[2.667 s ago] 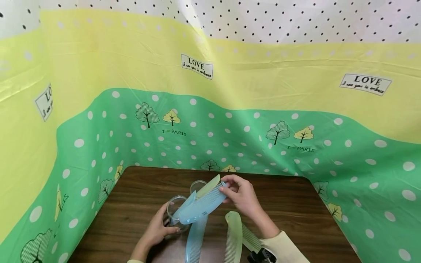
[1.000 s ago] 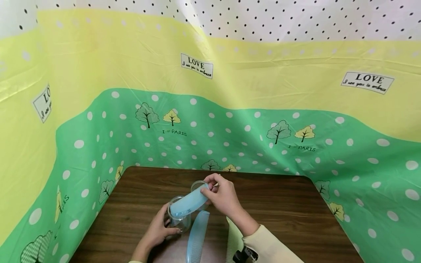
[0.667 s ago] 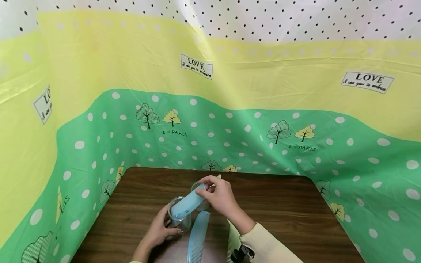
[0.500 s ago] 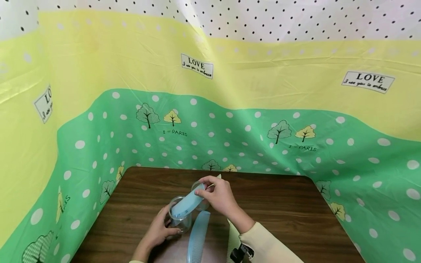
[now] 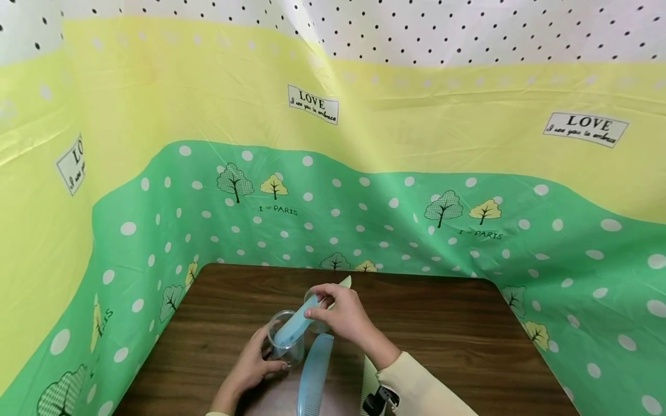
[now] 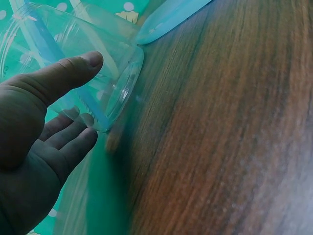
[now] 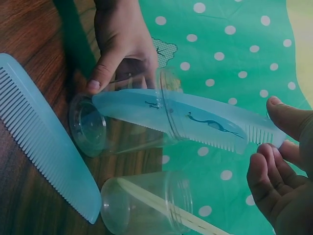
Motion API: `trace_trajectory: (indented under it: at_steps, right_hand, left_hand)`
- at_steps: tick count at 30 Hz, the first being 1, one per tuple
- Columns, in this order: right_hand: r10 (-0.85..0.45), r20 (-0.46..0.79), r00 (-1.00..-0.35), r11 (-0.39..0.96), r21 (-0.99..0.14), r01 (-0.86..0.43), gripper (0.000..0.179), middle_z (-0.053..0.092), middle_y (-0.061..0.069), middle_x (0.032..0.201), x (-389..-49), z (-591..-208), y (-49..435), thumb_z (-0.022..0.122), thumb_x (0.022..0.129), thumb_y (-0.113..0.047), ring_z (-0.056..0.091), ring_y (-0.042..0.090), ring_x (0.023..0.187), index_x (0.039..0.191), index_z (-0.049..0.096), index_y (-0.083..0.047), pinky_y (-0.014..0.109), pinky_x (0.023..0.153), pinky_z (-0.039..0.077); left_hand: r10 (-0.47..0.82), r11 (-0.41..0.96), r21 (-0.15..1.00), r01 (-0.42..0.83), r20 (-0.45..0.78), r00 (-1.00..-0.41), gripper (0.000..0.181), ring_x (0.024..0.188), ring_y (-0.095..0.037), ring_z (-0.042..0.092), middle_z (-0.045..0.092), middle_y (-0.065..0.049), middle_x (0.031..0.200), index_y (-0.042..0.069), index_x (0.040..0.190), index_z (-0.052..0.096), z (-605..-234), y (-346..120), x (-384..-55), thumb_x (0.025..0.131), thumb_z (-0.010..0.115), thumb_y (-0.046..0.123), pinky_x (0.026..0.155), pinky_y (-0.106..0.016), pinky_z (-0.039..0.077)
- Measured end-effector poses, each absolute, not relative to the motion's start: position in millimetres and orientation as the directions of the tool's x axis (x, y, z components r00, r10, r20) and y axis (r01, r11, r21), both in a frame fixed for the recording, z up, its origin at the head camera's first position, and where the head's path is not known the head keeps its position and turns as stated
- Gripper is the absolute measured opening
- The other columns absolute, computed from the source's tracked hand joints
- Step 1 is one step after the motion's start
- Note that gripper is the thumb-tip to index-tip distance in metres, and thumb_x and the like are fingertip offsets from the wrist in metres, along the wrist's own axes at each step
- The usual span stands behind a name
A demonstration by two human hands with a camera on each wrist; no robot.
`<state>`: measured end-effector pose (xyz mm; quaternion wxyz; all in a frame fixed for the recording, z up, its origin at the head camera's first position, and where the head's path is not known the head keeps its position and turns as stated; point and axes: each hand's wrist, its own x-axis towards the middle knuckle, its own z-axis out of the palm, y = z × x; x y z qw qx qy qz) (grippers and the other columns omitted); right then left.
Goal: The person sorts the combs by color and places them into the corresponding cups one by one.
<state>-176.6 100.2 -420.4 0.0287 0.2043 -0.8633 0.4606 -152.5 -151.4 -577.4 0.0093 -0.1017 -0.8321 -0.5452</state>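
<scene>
While your left hand (image 5: 250, 365) curls round the clear plastic cup (image 5: 286, 346) near the desk's (image 5: 442, 335) front edge, your right hand (image 5: 340, 315) pinches the upper end of the blue comb (image 5: 293, 323), whose lower end stands tilted inside that cup. Printed labels on the backdrop (image 5: 364, 144) read "LOVE" (image 5: 313, 104) and "I PARIS" (image 5: 278, 210). Just behind stands a second clear cup (image 7: 146, 203) with a pale green comb (image 5: 344, 283) in it. Another blue comb (image 5: 311, 375) lies flat on the dark wood grain, just right of the held cup. Green, yellow and dotted sheeting walls the desk's far and side edges.
</scene>
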Motion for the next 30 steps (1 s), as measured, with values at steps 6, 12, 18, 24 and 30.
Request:
trace_trajectory:
  at_steps: [6,12,18,24,30]
  right_hand:
    - [-0.338,0.233,-0.912,0.505,-0.773,-0.385,0.039,0.067,0.002,0.098,-179,-425,98,0.086,0.085,-0.025,0.060,0.010,0.077,0.119,0.075,-0.009,0.023,0.063,0.051]
    - [-0.354,0.233,-0.906,0.525,-0.752,-0.399,0.036,0.065,0.003,0.097,-182,-431,96,0.086,0.085,-0.026,0.058,0.010,0.076,0.115,0.075,-0.009,0.023,0.064,0.051]
    - [-0.354,0.230,-0.906,0.528,-0.751,-0.397,0.034,0.064,0.005,0.098,-183,-433,95,0.086,0.085,-0.026,0.057,0.009,0.076,0.114,0.075,-0.011,0.023,0.064,0.051]
    - [-0.362,0.222,-0.905,0.507,-0.768,-0.391,0.036,0.064,0.009,0.101,-182,-433,96,0.085,0.086,-0.027,0.059,0.012,0.077,0.116,0.074,-0.011,0.024,0.064,0.051]
    - [-0.353,0.232,-0.906,0.504,-0.769,-0.393,0.039,0.067,0.001,0.101,-180,-432,101,0.085,0.085,-0.029,0.062,0.013,0.079,0.119,0.075,-0.012,0.023,0.065,0.053]
  left_hand:
    - [0.169,0.370,0.910,0.187,0.133,-0.977,0.101,0.135,-0.034,0.050,0.052,-0.014,0.147,0.018,0.149,0.051,-577,-151,-153,0.061,0.098,0.009,0.110,-0.044,0.045]
    - [0.194,0.308,0.930,0.201,0.145,-0.970,0.099,0.135,-0.041,0.049,0.049,-0.019,0.148,0.014,0.150,0.048,-579,-147,-153,0.063,0.096,0.005,0.110,-0.051,0.047]
    - [0.202,0.282,0.934,0.217,0.163,-0.966,0.097,0.134,-0.045,0.049,0.048,-0.022,0.147,0.013,0.149,0.048,-577,-146,-152,0.064,0.095,0.005,0.108,-0.052,0.050]
    - [0.205,0.277,0.930,0.241,0.188,-0.960,0.096,0.132,-0.047,0.051,0.049,-0.023,0.146,0.010,0.149,0.048,-577,-147,-151,0.065,0.095,0.005,0.106,-0.054,0.050]
    - [0.186,0.284,0.935,0.213,0.164,-0.969,0.098,0.134,-0.043,0.049,0.050,-0.021,0.147,0.010,0.149,0.049,-579,-148,-152,0.063,0.096,0.004,0.108,-0.052,0.049]
